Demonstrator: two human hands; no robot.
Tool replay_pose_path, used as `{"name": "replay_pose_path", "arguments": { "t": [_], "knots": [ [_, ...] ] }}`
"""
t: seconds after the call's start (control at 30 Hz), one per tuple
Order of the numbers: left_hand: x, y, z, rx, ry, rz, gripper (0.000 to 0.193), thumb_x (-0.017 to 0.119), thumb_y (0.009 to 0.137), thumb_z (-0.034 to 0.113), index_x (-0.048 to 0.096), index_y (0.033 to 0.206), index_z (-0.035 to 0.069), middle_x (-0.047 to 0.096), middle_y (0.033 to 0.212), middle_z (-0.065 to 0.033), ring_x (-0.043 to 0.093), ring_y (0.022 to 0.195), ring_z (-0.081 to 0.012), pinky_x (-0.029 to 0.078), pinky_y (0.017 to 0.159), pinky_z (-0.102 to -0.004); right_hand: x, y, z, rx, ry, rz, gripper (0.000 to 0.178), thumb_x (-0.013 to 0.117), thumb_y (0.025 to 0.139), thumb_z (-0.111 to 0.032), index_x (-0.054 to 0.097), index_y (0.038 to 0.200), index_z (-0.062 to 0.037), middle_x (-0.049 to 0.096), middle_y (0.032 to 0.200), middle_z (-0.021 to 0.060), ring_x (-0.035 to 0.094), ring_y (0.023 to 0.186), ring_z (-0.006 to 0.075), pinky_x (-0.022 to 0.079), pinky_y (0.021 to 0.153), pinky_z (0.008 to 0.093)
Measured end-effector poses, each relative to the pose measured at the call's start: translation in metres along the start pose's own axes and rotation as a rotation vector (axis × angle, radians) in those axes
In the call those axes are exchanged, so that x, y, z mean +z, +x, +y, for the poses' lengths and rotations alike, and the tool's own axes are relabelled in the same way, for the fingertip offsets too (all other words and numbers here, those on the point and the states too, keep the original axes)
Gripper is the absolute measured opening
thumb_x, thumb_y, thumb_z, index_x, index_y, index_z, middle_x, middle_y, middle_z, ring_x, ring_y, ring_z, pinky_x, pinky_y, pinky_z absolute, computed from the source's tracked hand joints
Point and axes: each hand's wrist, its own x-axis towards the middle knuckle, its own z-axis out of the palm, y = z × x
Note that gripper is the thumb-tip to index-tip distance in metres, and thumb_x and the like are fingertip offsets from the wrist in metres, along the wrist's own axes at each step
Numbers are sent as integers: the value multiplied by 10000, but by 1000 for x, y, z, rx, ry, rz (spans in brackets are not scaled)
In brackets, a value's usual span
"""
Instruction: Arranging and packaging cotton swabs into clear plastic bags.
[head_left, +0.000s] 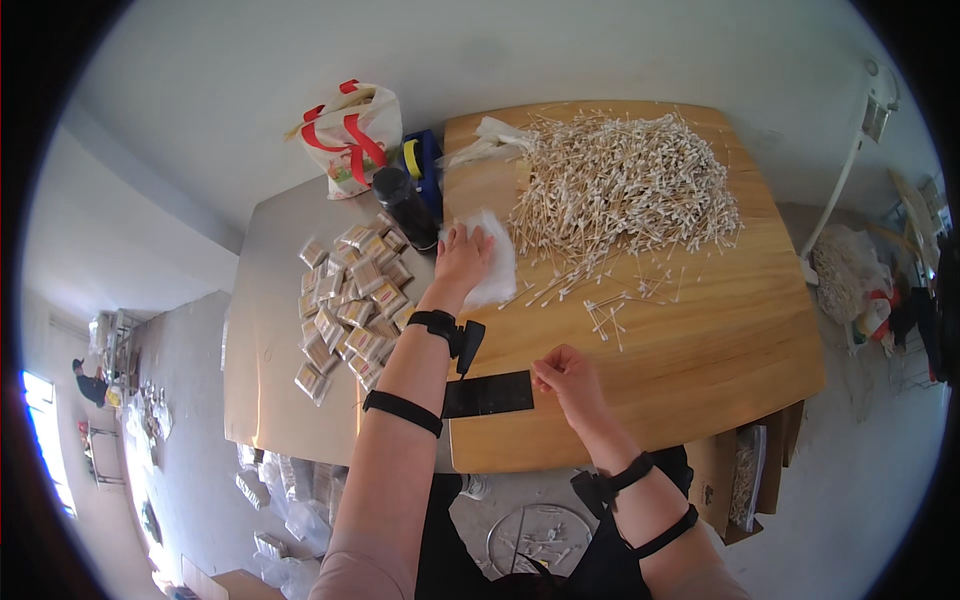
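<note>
My left hand point(464, 262) lies on a stack of clear plastic bags point(495, 280), its fingers stretched out. Just beside it stands a dark bottle point(405, 208). My right hand point(568, 382) is closed in a pinch at the right end of a flat black rectangular plate point(490, 395) near the table's front edge; whether anything is between the fingertips I cannot make out. Beyond the hands, a big heap of cotton swabs point(630, 185) covers the back of the wooden tabletop point(690, 340), with a few loose ones nearer. Many small filled packs point(355, 300) lie left of my left forearm.
A metal-topped table point(270, 300) adjoins on the left. At the back are a white bag with red handles point(350, 140) and a blue-and-yellow tape dispenser point(420, 165). A cardboard box point(720, 485) stands below the right edge. Far left, another person point(90, 383) is visible.
</note>
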Motion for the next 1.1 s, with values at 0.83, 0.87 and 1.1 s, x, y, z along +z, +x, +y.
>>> {"name": "replay_pose_path", "arguments": {
  "t": [0.83,0.87,1.1],
  "knots": [
    [9,-22,7,82,-11,-37,690,289,1045,507,255,1559,48,259,1621,-151,198,1516,-283,105,1225,-498,-1,3,-1,15,30,-11,163,697,936,-114,576,852,-45,604,732,5,581,640,66,464,583,197],
    [10,-21,5,83,-13,-35,690,289,1045,507,255,1559,48,259,1621,-151,198,1516,-283,105,1225,-498,0,3,-1,5,28,-11,162,696,937,-114,577,852,-46,606,732,5,582,638,66,467,583,197],
    [-2,-57,-3,191,-72,269,677,432,1030,379,221,1555,7,264,1613,-171,212,1510,-300,105,1222,-519,2,3,-2,9,32,-6,153,693,940,-123,585,861,-50,620,745,5,595,654,65,475,583,202]
  ]
}}
